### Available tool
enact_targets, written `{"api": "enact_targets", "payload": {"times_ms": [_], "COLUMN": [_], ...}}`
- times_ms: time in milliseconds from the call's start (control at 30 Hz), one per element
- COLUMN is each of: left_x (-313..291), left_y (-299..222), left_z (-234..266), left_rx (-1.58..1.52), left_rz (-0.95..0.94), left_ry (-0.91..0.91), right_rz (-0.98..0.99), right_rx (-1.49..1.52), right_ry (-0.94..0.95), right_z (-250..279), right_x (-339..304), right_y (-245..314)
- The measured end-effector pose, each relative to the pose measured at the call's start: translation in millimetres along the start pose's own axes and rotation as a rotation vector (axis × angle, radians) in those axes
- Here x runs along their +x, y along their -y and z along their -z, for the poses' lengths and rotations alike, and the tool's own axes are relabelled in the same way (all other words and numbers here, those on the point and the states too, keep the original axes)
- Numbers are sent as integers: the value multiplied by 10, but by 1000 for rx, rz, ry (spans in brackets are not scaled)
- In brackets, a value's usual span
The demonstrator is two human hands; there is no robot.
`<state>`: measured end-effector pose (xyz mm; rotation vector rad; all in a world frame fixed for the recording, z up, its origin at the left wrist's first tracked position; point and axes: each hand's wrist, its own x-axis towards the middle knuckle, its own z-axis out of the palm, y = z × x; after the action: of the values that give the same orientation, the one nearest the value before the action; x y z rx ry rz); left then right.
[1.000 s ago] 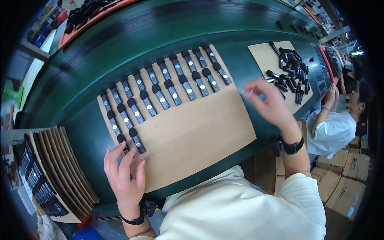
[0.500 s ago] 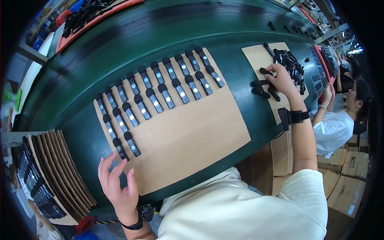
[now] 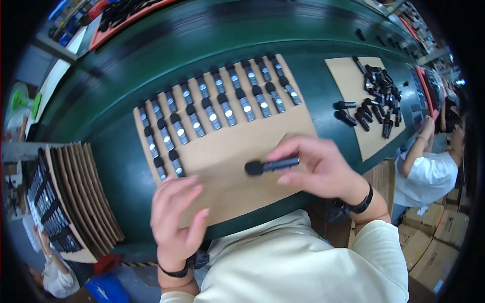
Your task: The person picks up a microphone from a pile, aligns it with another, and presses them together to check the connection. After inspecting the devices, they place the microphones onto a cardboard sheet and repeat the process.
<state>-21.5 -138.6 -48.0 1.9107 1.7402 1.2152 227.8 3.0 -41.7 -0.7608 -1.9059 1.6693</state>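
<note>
A small black microphone (image 3: 277,164) with a round foam head lies sideways between the fingertips of my right hand (image 3: 326,169), its foam end pointing left. My right hand is above the front right of a brown cardboard sheet (image 3: 230,194). Rows of similar microphones (image 3: 212,116) stand out on that sheet, most with a lit spot on the body. Over the sheet's front left edge is my left hand (image 3: 177,219), fingers apart and holding nothing. Closest to it are the two microphones of the nearest row (image 3: 176,162).
To the right, a second cardboard sheet (image 3: 348,78) bears a heap of loose microphones (image 3: 381,88). Upright cardboard sheets (image 3: 88,197) stand packed together at the left. Behind runs a green surface (image 3: 303,30) with an orange tray (image 3: 108,38). A co-worker in white (image 3: 429,169) is at the right.
My right hand has come from the heap to the middle sheet, bringing a microphone. My left hand has shifted slightly right. The whole view has turned a little.
</note>
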Motion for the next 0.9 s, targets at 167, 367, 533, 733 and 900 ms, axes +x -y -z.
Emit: {"api": "enact_targets", "payload": {"times_ms": [167, 367, 533, 733, 900], "left_x": [76, 7, 3, -20, 10], "left_y": [-150, -154, -182, -160, -164], "left_z": [-142, -151, -188, -234, -222], "left_rx": [-72, -216, -304, -330, -276], "left_rz": [-38, -41, 5, -6, -53], "left_ry": [50, 80, 44, -27, -36], "right_rz": [177, 304, 462, 518, 542], "right_rx": [-36, -45, -191, -218, -293], "right_ry": [133, 92, 100, 4, -20], "right_z": [-348, -466, -436, -527, -538], "right_x": [13, -8, 32, 36, 41], "right_y": [10, -47, -61, -25, 10]}}
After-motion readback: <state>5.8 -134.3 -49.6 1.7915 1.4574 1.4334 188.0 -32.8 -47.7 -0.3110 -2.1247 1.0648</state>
